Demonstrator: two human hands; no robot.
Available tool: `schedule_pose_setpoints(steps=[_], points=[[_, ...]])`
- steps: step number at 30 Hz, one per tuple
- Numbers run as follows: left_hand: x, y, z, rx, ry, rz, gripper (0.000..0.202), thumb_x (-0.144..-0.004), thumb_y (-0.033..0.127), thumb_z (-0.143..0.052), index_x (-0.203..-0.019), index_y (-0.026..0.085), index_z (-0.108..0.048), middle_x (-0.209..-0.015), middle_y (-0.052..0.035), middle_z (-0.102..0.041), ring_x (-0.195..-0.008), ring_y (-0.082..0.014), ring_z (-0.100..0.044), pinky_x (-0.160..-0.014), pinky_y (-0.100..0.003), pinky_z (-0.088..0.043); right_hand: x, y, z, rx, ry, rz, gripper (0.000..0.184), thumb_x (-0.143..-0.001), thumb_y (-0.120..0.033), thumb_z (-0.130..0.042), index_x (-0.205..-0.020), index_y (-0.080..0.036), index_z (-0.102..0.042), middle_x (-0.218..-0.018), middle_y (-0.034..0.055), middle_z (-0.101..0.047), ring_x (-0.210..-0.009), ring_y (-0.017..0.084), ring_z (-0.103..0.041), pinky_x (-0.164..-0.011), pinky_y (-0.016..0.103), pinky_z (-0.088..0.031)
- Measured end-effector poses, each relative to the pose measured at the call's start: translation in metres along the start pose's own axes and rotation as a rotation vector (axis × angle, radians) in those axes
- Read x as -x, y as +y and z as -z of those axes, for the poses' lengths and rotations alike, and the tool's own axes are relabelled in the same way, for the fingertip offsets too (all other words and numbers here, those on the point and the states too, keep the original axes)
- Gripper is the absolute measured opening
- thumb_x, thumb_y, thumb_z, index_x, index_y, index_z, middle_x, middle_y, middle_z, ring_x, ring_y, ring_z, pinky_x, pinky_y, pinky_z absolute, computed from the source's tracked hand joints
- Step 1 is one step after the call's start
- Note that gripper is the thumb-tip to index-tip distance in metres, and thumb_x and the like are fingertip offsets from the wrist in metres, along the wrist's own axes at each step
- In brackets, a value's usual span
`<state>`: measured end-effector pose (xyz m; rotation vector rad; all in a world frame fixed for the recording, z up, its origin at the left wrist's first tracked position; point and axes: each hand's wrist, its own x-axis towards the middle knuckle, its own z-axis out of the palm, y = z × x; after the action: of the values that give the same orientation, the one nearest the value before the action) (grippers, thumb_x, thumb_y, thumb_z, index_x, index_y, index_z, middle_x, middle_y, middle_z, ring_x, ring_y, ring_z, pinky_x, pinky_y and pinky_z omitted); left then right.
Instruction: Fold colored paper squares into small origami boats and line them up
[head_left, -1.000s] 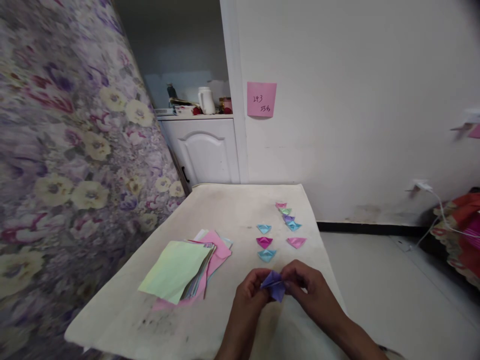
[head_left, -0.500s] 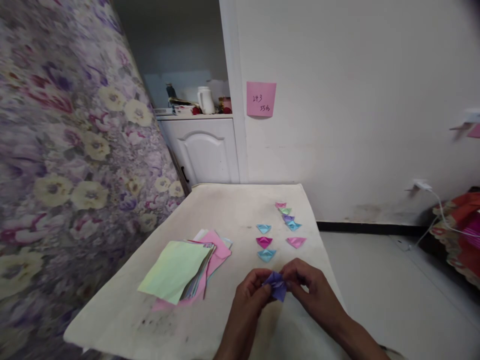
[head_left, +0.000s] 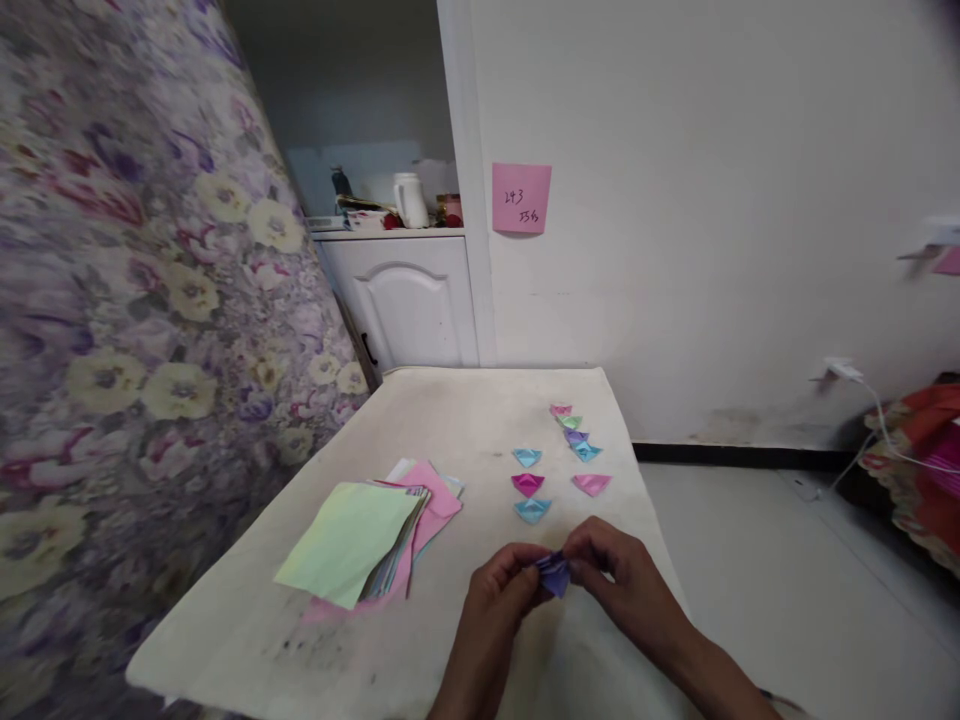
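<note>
Between my two hands is a small piece of folded purple paper (head_left: 553, 575), pointed at its lower end. My left hand (head_left: 504, 588) pinches its left side between thumb and fingers. On the other side, the fingertips of my right hand (head_left: 616, 572) grip its right edge. Just beyond my hands lie small folded paper boats: a light blue one (head_left: 532, 510), a magenta one (head_left: 528, 485), another blue one (head_left: 527, 457) and a pink one (head_left: 592, 484). Farther back, several more folded pieces, including a green one (head_left: 569, 423), overlap in a row.
A stack of coloured paper sheets with a pale green sheet (head_left: 349, 540) on top lies on the left of the cloth-covered table (head_left: 450, 420). A floral curtain (head_left: 172, 350) hangs at the left. Behind stands a white cabinet (head_left: 412, 300), and a pink note (head_left: 521, 198) is on the wall.
The purple paper has been folded narrower and looks flatter at its top. My left fingers have shifted slightly down; both hands still hold it in nearly the same place.
</note>
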<state>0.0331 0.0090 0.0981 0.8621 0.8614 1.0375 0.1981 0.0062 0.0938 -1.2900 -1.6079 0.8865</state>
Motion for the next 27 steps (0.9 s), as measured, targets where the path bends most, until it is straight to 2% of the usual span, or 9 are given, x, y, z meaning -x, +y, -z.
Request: schedule_pose_setpoints(steps=[7, 12, 20, 25, 27], points=[[-0.0058, -0.0041, 0.0045, 0.066, 0.038, 0.041, 0.019, -0.073, 0.025, -0.067, -0.086, 0.011, -0.07, -0.086, -0.0119, -0.072, -0.082, -0.0212, -0.064, -0.08, -0.033, -0.047, 0.0017, -0.0009, 0.0028, -0.035, -0.064, 0.068, 0.017, -0.077, -0.007, -0.052, -0.085, -0.02, -0.06, -0.08, -0.0008, -0.057, -0.071, 0.013, -0.054, -0.064, 0.024, -0.043], [-0.0061, -0.0052, 0.0046, 0.097, 0.019, 0.07, 0.022, -0.074, 0.027, -0.068, -0.09, 0.012, -0.069, -0.089, -0.0122, -0.072, -0.082, -0.0217, -0.066, -0.077, -0.032, -0.048, 0.0009, 0.001, -0.0003, -0.013, -0.029, 0.033, 0.016, -0.077, -0.009, -0.055, -0.086, -0.02, -0.062, -0.077, -0.0012, -0.058, -0.068, 0.014, -0.054, -0.063, 0.025, -0.043], [-0.0086, -0.007, 0.0051, 0.1, -0.015, 0.053, 0.027, -0.066, 0.023, -0.074, -0.091, 0.013, -0.069, -0.09, -0.0115, -0.071, -0.083, -0.0202, -0.064, -0.077, -0.03, -0.047, 0.0002, 0.0016, -0.0028, -0.082, -0.004, 0.033, 0.02, -0.078, -0.01, -0.055, -0.092, -0.021, -0.061, -0.088, 0.0004, -0.06, -0.071, 0.014, -0.057, -0.065, 0.026, -0.046], [-0.0093, -0.0093, 0.0066, 0.096, -0.027, 0.041, 0.028, -0.064, 0.021, -0.076, -0.09, 0.013, -0.07, -0.086, -0.0106, -0.072, -0.081, -0.0197, -0.063, -0.076, -0.029, -0.046, 0.0, 0.0043, -0.0053, -0.122, 0.017, -0.003, 0.023, -0.076, -0.009, -0.055, -0.096, -0.021, -0.059, -0.076, -0.0014, -0.06, -0.066, 0.014, -0.058, -0.064, 0.026, -0.048], [-0.0092, -0.0098, 0.0066, 0.097, -0.029, 0.041, 0.028, -0.063, 0.022, -0.076, -0.089, 0.013, -0.07, -0.086, -0.0103, -0.072, -0.081, -0.0196, -0.063, -0.077, -0.03, -0.046, 0.0001, 0.0048, -0.0059, -0.132, 0.016, 0.002, 0.022, -0.076, -0.009, -0.054, -0.095, -0.021, -0.059, -0.082, -0.0003, -0.062, -0.066, 0.013, -0.058, -0.064, 0.026, -0.049]])
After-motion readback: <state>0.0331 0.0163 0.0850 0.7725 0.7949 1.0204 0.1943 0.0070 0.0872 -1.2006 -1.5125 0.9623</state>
